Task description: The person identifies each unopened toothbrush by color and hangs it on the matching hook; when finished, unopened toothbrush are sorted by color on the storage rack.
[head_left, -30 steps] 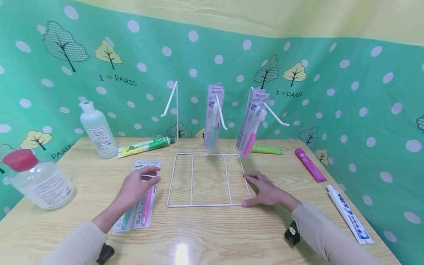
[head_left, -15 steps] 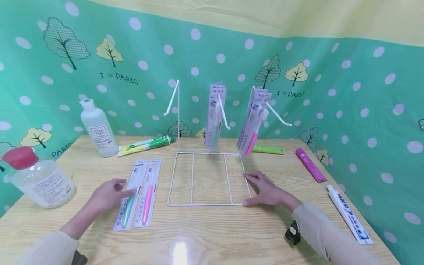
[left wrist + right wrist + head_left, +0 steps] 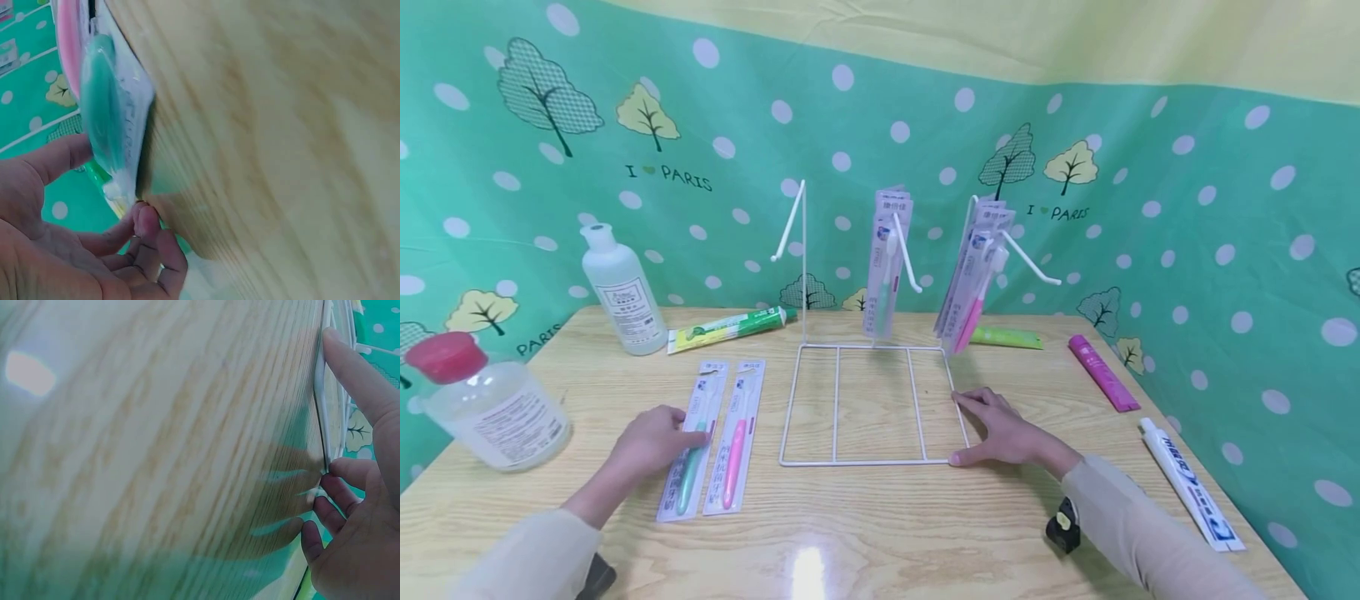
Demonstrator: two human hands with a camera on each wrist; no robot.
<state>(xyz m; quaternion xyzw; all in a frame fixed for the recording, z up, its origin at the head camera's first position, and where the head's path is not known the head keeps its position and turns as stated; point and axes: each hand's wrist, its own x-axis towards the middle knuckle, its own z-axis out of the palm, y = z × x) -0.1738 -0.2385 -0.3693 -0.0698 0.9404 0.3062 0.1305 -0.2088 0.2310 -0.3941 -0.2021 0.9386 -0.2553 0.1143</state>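
Observation:
My left hand (image 3: pixel 651 442) pinches the side edges of a packaged green toothbrush (image 3: pixel 688 479) on the table, thumb across its front in the left wrist view. Just right of it lies a packaged pink toothbrush (image 3: pixel 734 458). A white wire rack (image 3: pixel 835 408) stands in the middle. My right hand (image 3: pixel 1000 429) rests at its right side, thumb at the front corner and index fingertip on the side rail, fingers spread. Packaged toothbrushes (image 3: pixel 887 267) hang on the rack's middle hook, and more packaged toothbrushes (image 3: pixel 973 283) on its right hook. The left hook (image 3: pixel 788 221) bears nothing.
At left stand a red-capped bottle (image 3: pixel 497 417) and a clear bottle (image 3: pixel 625 292). A green-yellow toothpaste tube (image 3: pixel 730 329) lies behind the toothbrushes. To the right are a lime tube (image 3: pixel 1006 337), a magenta tube (image 3: pixel 1102 373) and a white toothpaste tube (image 3: pixel 1191 483).
My left hand has drawn back from above the two packs to the green toothbrush's left side and taken hold. The pack's top has shifted slightly left. My right hand stays put.

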